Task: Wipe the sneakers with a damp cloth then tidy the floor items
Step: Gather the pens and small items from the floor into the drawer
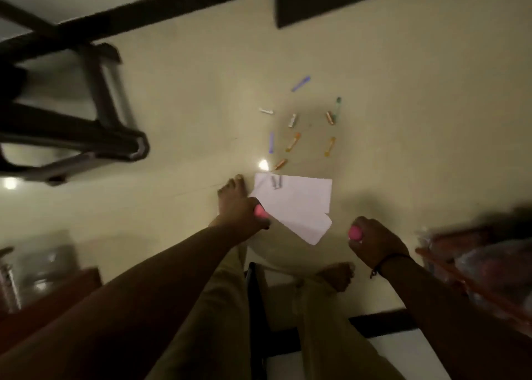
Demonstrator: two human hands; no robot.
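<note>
- The left hand (253,217) curled round a pink object (260,211), over the near-left corner of the white paper sheets (296,204) on the floor (187,97).
- The right hand (374,237) gripped another pink piece (354,232), just off the sheets' near-right edge.
- Small coloured clips (293,142) lay scattered beyond the sheets' far edge; one grey clip (276,182) rested on the paper.
- A dark stool (95,126) stood toward the floor's left side.
- No sneakers or cloth were in view.

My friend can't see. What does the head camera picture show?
A person stands over a dim floor, each hand gripping something pink: left hand, right hand. Ahead lie white paper sheets and scattered small colored items, with a dark stool to the left.
</note>
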